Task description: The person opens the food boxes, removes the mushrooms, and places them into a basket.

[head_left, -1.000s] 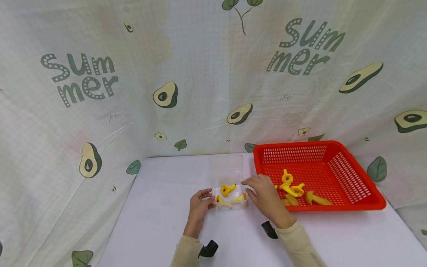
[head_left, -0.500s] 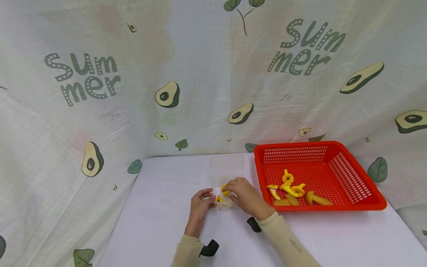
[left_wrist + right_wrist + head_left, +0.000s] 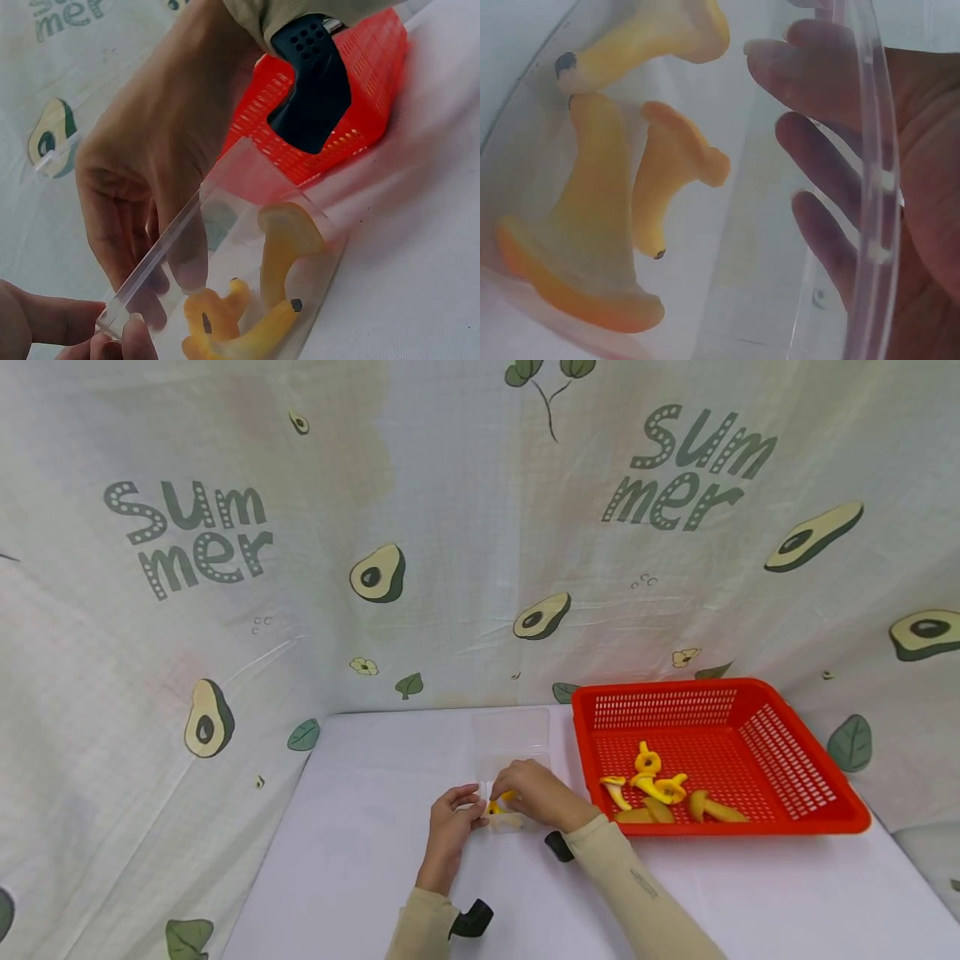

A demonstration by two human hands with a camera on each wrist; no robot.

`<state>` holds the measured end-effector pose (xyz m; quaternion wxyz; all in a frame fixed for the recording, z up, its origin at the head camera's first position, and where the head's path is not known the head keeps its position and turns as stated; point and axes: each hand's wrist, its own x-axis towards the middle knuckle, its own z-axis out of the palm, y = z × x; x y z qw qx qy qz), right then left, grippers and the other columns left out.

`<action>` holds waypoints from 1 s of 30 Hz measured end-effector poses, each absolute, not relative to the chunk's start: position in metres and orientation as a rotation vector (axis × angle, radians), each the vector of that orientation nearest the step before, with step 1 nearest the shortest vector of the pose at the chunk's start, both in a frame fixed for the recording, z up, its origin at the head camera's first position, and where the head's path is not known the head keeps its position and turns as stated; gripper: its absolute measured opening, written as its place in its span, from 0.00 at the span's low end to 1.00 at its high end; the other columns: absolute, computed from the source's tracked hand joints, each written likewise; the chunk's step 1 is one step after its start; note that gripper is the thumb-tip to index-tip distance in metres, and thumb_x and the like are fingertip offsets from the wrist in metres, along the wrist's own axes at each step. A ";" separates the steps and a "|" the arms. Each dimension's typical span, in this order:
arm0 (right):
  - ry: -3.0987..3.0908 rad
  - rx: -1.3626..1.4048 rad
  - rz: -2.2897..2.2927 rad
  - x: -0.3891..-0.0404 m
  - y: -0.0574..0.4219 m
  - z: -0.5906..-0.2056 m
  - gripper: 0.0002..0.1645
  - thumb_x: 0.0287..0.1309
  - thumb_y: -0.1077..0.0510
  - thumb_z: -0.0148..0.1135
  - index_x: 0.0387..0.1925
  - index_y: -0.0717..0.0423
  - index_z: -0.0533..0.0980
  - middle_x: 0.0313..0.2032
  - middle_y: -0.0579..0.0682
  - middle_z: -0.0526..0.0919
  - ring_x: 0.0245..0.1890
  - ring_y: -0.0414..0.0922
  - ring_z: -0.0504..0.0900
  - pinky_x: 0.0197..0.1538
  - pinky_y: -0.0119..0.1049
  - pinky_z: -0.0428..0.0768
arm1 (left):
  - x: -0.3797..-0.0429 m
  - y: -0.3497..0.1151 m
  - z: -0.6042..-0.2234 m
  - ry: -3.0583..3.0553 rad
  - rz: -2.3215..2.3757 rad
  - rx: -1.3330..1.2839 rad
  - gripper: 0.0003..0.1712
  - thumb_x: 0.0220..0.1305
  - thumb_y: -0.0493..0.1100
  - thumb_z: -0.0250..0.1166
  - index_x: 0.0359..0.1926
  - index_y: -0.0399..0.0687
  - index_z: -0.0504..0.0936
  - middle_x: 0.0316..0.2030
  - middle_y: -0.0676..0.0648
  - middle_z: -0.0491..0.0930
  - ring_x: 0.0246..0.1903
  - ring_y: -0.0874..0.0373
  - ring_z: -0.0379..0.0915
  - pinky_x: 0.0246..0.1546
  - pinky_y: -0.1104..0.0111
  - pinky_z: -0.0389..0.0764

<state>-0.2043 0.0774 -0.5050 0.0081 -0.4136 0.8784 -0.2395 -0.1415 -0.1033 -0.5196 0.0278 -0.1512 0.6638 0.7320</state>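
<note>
A clear plastic box (image 3: 506, 827) stands on the white table with its lid (image 3: 512, 731) folded back behind it. At its left edge my left hand (image 3: 447, 831) pinches the rim between thumb and fingers. My right hand (image 3: 538, 795) reaches over the rim, its fingers (image 3: 802, 71) hanging loosely apart inside. Through the clear walls, three yellow trumpet-shaped mushrooms show: a small one (image 3: 671, 169), a larger one (image 3: 600, 217) and another (image 3: 649, 41) with a dark stem tip. In the left wrist view, one right fingertip is right by a mushroom (image 3: 214, 309).
A red perforated basket (image 3: 750, 828) sits to the right of the box. In it are several yellow mushrooms (image 3: 647, 760) and brownish ones (image 3: 720, 811). A printed cloth (image 3: 450, 527) hangs behind the table.
My right hand has moved left from the box's right edge, in over the box, now covering much of it in the head view. My left hand keeps its grip on the rim.
</note>
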 end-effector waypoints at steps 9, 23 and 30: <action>2.613 -1.228 -0.768 -0.211 0.073 -0.502 0.12 0.58 0.70 0.76 0.41 0.52 0.92 0.41 0.45 0.91 0.45 0.46 0.84 0.56 0.43 0.85 | -0.141 -0.103 -0.519 2.049 2.262 -0.478 0.22 0.67 0.26 0.66 0.61 0.21 0.76 0.41 0.43 0.77 0.34 0.59 0.76 0.33 0.74 0.88; 2.642 -1.265 -0.637 -0.215 0.065 -0.499 0.09 0.57 0.68 0.77 0.38 0.53 0.93 0.36 0.47 0.88 0.39 0.44 0.80 0.46 0.34 0.84 | -0.141 -0.103 -0.520 2.045 2.270 -0.475 0.21 0.67 0.27 0.67 0.60 0.22 0.77 0.40 0.44 0.77 0.34 0.59 0.76 0.34 0.73 0.88; 2.681 -1.215 -0.628 -0.217 0.064 -0.503 0.07 0.55 0.66 0.80 0.34 0.51 0.91 0.34 0.47 0.87 0.35 0.42 0.76 0.44 0.32 0.84 | -0.142 -0.103 -0.520 2.056 2.245 -0.493 0.22 0.67 0.27 0.67 0.60 0.23 0.77 0.40 0.44 0.77 0.34 0.58 0.77 0.33 0.73 0.88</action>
